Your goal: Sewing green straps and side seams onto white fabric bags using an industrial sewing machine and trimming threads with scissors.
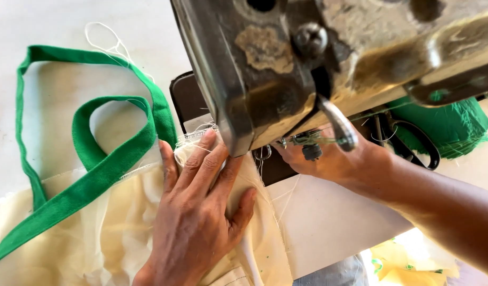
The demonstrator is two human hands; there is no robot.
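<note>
Head view, sewing station. No packages, labels or signs are legible; the only patch-like mark is a tan, worn area on the grey machine head (318,69), which fills the upper right of the frame.

Hidden or unclear: the machine head blocks the needle area and most of the right hand (334,159). Its fingers disappear under the machine, so whether they are closed on anything cannot be told. A pair of black scissors (413,140) lies behind that wrist, partly covered, beside a stack of green cloth (456,124) cut off at the right edge. Yellow pieces at bottom right are too cropped to identify.

Left hand (196,212): spread flat, palm down, fingers extended, pressing the cream fabric (111,233) onto the white table (329,217); it grips nothing. Fingertips reach the frayed fabric edge just beside the machine.

The fabric lies under and to the left of this hand. A green strap (95,175) runs along its upper edge, looping away on the table to the left, just beside the hand's index finger.
</note>
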